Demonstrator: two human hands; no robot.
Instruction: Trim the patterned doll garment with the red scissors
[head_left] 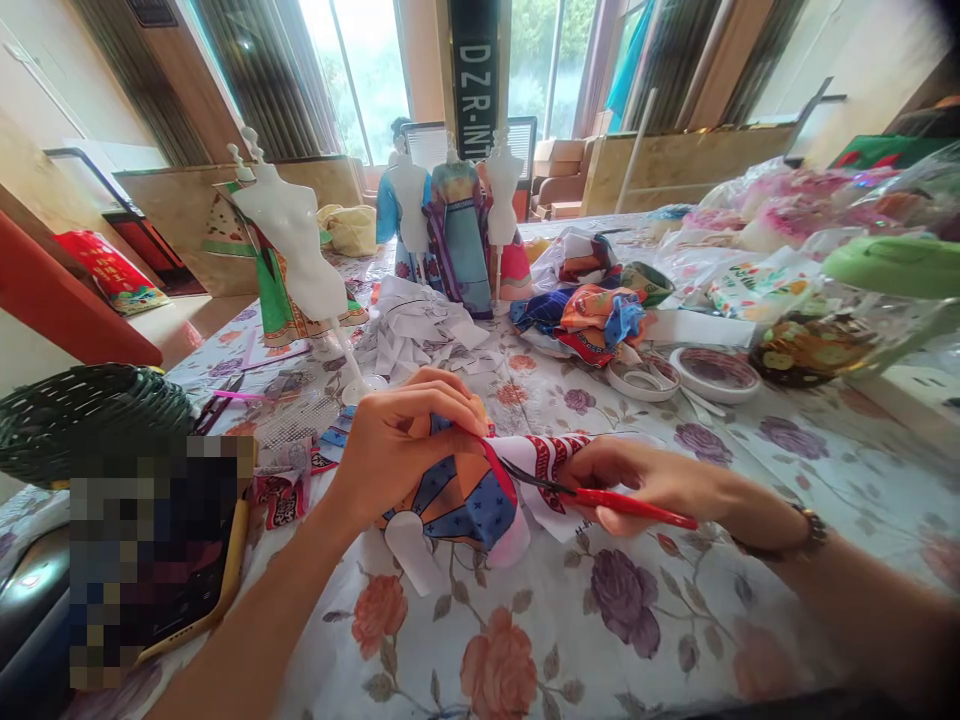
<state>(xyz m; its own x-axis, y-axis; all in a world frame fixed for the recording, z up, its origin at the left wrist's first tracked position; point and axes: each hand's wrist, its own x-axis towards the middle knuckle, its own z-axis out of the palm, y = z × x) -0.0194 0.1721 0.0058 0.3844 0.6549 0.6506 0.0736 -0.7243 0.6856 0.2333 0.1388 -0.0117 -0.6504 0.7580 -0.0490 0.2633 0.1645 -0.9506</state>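
My left hand (401,440) grips a small white mannequin torso (411,545) that lies on the floral tablecloth (600,630), dressed in an orange, blue and red patterned garment (465,500). My right hand (637,480) holds a thin red-handled tool (630,505) whose dark tip points left into the cloth near the red trim. The garment's white and red patterned part (551,460) spreads between the two hands.
A bare white mannequin on a stand (296,240) and three dressed ones (457,225) stand farther back. Fabric scraps (592,310), tape rolls (716,370), plastic bags (795,220), a green woven basket (82,410) and a phone (157,570) surround the hands.
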